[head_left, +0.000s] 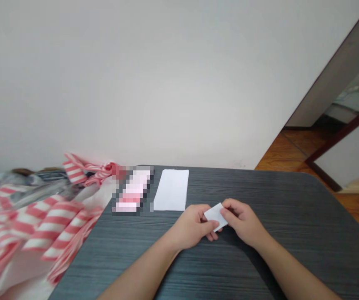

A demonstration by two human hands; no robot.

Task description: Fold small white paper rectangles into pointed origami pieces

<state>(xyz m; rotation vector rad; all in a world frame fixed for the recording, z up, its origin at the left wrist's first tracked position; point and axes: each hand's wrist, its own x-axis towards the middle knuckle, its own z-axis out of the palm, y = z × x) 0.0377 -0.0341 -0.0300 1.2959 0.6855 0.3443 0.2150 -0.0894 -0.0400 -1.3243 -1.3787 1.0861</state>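
A small folded piece of white paper (pixel 215 216) is held between both hands, just above the dark table. My left hand (pixel 195 227) grips its left and lower edge, thumb on top and fingers beneath. At the paper's upper right edge, my right hand (pixel 243 221) pinches it between thumb and fingers. A stack of white paper sheets (pixel 171 189) lies flat on the table, beyond and to the left of my hands.
The dark wood-grain table (pixel 279 200) meets a pale wall (pixel 173 83). Left of the paper stack is a pixelated pink-and-white object (pixel 134 189). Red-and-white striped cloth (pixel 48 221) is heaped at the left. Wooden flooring (pixel 276 154) shows at the right.
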